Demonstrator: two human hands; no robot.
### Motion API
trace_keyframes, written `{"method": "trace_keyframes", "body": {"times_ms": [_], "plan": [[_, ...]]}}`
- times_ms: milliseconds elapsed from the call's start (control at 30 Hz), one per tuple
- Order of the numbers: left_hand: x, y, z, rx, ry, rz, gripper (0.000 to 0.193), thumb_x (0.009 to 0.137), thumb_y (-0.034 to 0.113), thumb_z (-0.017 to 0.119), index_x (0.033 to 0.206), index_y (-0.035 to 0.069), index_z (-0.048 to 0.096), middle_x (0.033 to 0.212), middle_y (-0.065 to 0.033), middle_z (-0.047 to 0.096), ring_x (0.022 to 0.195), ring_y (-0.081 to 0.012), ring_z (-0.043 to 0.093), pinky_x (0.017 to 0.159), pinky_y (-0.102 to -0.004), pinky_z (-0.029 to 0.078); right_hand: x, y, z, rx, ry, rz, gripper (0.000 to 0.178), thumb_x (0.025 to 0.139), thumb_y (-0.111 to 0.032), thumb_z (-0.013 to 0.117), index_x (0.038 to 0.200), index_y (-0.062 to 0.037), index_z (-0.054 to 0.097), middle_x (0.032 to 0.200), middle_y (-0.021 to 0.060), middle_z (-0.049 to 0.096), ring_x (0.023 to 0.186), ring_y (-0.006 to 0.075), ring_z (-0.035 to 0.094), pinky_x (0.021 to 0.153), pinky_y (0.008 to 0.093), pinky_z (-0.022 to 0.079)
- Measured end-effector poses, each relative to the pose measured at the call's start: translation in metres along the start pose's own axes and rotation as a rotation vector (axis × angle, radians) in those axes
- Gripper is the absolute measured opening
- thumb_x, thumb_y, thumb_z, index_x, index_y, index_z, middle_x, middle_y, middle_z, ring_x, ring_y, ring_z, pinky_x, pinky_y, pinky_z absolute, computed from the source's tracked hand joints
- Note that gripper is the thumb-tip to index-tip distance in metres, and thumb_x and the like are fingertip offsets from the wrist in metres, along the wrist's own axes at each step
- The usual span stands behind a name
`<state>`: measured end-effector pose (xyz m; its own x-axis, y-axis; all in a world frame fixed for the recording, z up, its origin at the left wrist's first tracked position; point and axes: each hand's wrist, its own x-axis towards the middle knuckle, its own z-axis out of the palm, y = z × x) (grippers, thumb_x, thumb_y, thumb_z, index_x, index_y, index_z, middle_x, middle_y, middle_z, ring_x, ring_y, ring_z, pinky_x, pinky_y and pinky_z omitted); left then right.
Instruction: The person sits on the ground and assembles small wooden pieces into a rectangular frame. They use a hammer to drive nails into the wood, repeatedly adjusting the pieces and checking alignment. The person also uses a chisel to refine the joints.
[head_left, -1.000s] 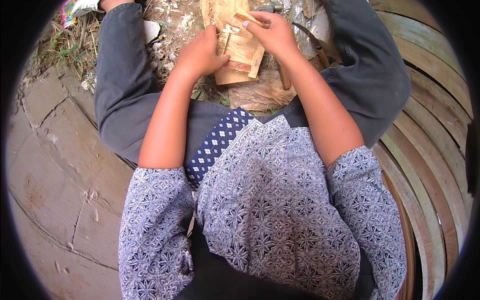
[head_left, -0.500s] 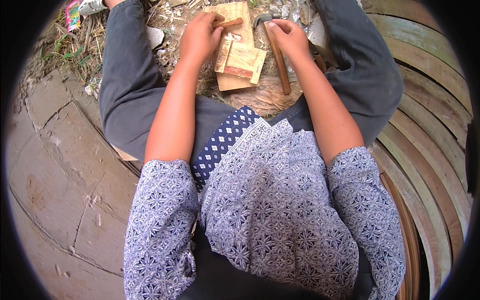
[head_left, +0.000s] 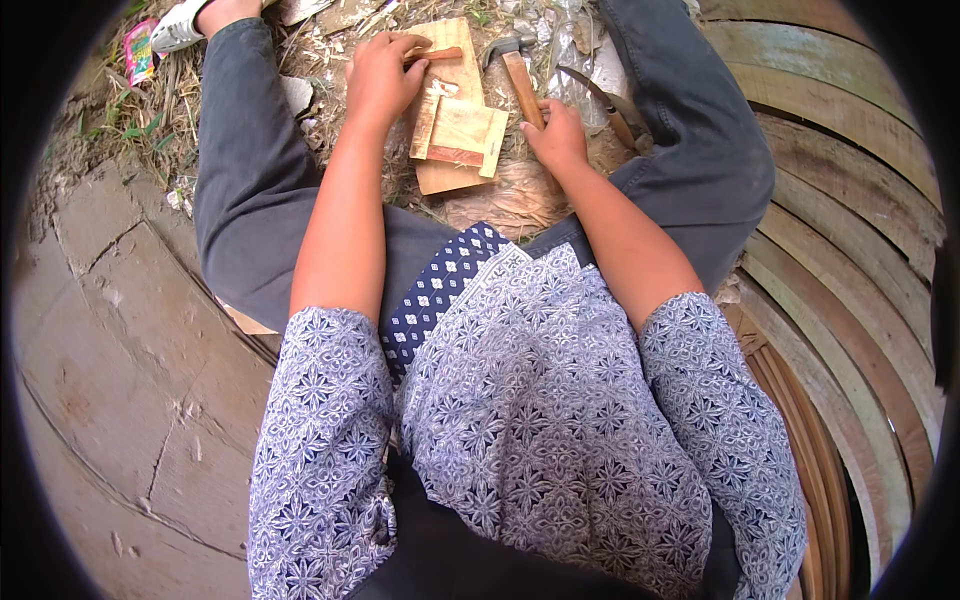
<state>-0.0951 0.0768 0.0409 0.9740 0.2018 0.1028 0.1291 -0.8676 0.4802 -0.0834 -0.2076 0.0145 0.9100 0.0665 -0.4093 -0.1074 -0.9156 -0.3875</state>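
My left hand [head_left: 382,82] pinches a thin reddish-brown strip of wood [head_left: 442,54] above the far part of a pale wooden board [head_left: 455,36]. On the nearer part of that board rests a small piece made of light wood [head_left: 466,124], with raised strips along its edges and a reddish strip on the near side. To the right, my right hand [head_left: 558,138] is closed round the lower handle of a hammer [head_left: 522,86]. The hammer's dark metal head points away from me, beside the board.
A curved blade with a wooden handle [head_left: 620,128] lies by my right knee. Wood chips, straw and clear plastic [head_left: 568,40] litter the ground between my legs. Weathered planks [head_left: 830,130] lie at the right, cracked concrete [head_left: 130,330] at the left, and a pink-green wrapper [head_left: 139,52] far left.
My right hand has moved from beside the hammer's head down to the lower part of its handle. The left hand still pinches the wood strip. The whole view has shifted slightly.
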Motion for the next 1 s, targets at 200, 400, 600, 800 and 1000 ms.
{"method": "trace_keyframes", "body": {"times_ms": [200, 400, 600, 800, 1000], "plan": [[0.000, -0.004, -0.002, -0.045, -0.004, -0.033, 0.034, 0.086, 0.031, 0.078, 0.119, 0.026, 0.075, 0.112, -0.0031, 0.066, 0.114, -0.0289, 0.059, 0.098, -0.0459, 0.046, 0.005, -0.013, -0.026, 0.226, 0.230, 0.100, 0.034, 0.088, -0.040, 0.075, 0.105, -0.0096, 0.071, 0.108, 0.0128, 0.069, 0.110, 0.0314, 0.064, 0.092, 0.0448, 0.051], [0.007, 0.002, -0.005, -0.087, 0.060, -0.006, 0.040, 0.084, 0.034, 0.078, 0.122, 0.026, 0.072, 0.118, -0.0031, 0.063, 0.120, -0.0298, 0.056, 0.100, -0.0498, 0.043, 0.025, 0.038, -0.034, 0.202, 0.487, 0.453, 0.029, 0.086, -0.025, 0.074, 0.105, -0.0037, 0.070, 0.113, 0.0188, 0.070, 0.111, 0.0365, 0.064, 0.097, 0.0474, 0.049], [0.007, 0.011, -0.014, -0.025, 0.058, 0.029, 0.035, 0.087, 0.030, 0.076, 0.121, 0.027, 0.073, 0.114, -0.0021, 0.065, 0.117, -0.0300, 0.056, 0.098, -0.0489, 0.044, 0.028, 0.056, -0.025, 0.242, 0.476, 0.542, 0.036, 0.080, -0.014, 0.081, 0.113, -0.0060, 0.070, 0.117, 0.0201, 0.069, 0.117, 0.0400, 0.061, 0.106, 0.0467, 0.045], [0.000, 0.010, -0.013, 0.067, -0.032, 0.032, 0.029, 0.087, 0.027, 0.077, 0.116, 0.030, 0.076, 0.111, -0.0026, 0.064, 0.113, -0.0292, 0.057, 0.093, -0.0481, 0.044, 0.013, 0.039, -0.034, 0.108, 0.405, 0.472, 0.036, 0.078, -0.020, 0.085, 0.110, -0.0105, 0.072, 0.119, 0.0170, 0.069, 0.115, 0.0370, 0.061, 0.102, 0.0444, 0.048], [0.011, 0.004, -0.013, 0.122, 0.002, 0.135, 0.025, 0.089, 0.019, 0.072, 0.111, 0.031, 0.078, 0.113, 0.0002, 0.065, 0.113, -0.0269, 0.058, 0.092, -0.0468, 0.045, 0.006, 0.023, -0.038, 0.457, 0.324, 0.378, 0.042, 0.080, -0.025, 0.086, 0.112, -0.0030, 0.070, 0.105, 0.0119, 0.073, 0.099, 0.0265, 0.067, 0.096, 0.0392, 0.050]]}}
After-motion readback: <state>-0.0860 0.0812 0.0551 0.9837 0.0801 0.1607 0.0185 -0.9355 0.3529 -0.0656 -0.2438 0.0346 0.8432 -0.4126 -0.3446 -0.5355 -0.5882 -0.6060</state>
